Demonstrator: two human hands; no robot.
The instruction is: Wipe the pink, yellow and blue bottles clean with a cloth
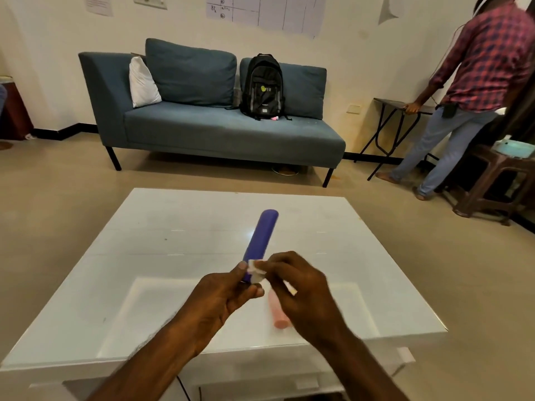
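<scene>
My left hand point(228, 293) grips the near end of a long blue bottle point(262, 238), which points away from me above the white table point(144, 256). A small white cloth point(256, 270) is pinched in my right hand point(301, 293) and pressed against the bottle close to my left thumb. Partly hidden under my right hand, a pink bottle point(278, 315) lies flat on the table. No yellow bottle is in view.
A blue sofa point(220, 131) with a black backpack point(263, 86) stands beyond the table. At the right, a person in a checked shirt point(474, 91) stands by a folding table point(396, 123) and a brown stool point(492, 180).
</scene>
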